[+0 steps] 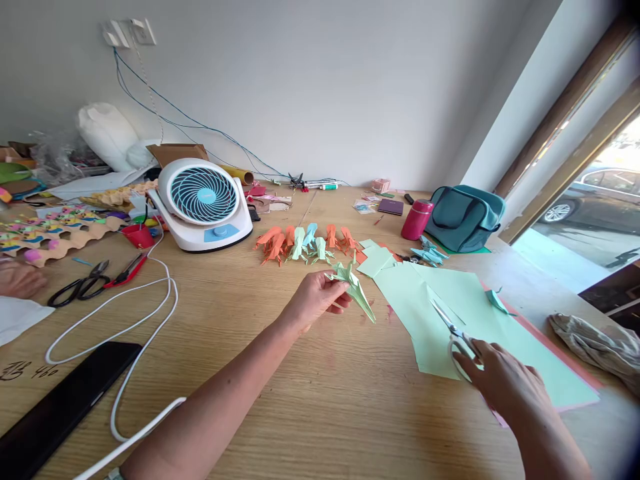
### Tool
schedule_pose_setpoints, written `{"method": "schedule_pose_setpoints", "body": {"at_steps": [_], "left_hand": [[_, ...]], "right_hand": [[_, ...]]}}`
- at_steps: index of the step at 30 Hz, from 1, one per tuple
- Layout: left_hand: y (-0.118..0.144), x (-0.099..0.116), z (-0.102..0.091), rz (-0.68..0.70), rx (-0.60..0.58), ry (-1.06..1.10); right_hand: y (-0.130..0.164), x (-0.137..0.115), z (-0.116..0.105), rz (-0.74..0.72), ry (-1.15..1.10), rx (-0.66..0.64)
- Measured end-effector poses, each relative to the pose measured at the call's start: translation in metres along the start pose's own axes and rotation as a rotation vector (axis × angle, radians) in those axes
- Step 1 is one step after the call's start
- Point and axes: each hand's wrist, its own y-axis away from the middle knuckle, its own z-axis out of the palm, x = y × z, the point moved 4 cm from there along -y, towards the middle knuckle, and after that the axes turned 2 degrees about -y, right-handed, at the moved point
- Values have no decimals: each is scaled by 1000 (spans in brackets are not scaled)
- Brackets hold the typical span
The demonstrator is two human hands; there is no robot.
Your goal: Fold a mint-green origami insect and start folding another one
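Observation:
My left hand (320, 293) pinches a pale green folded-paper figure (356, 285) with pointed ends, held above the table's middle. To the right, my right hand (507, 377) has its fingers on the handles of a pair of scissors (456, 329). The blades are close together and point away to the left, over large pale green paper sheets (425, 327). A small teal folded-paper piece (497, 302) lies on the sheets. Beyond my left hand stand several folded-paper figures in orange (274, 245), green (299, 244) and blue (310, 233). Small green paper squares (377, 260) lie beside them.
A white fan (203, 200) stands at the back left. Its white cable (170, 293) loops past black-handled scissors (83, 283) and a phone (70, 400). Another person's hand (20, 279) shows at the left edge. A pink flask (417, 220) and teal bag (465, 217) stand back right.

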Motion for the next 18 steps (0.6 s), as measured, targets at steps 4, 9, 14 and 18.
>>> {"method": "schedule_pose_setpoints", "body": {"at_steps": [4,9,14,18], "left_hand": [[3,-5,9,-13,-81,-34],[8,-7,19,15,-155,-129],[17,-9,32,55,-188,-230],[27,-9,45,165,-166,-384]], "right_hand": [[-1,16,3,111,98,-65],[6,1,-11,118,2,13],[31,-79,-31,-215,-812,113],[53,-139,-22,-437,-1208,-317]]}}
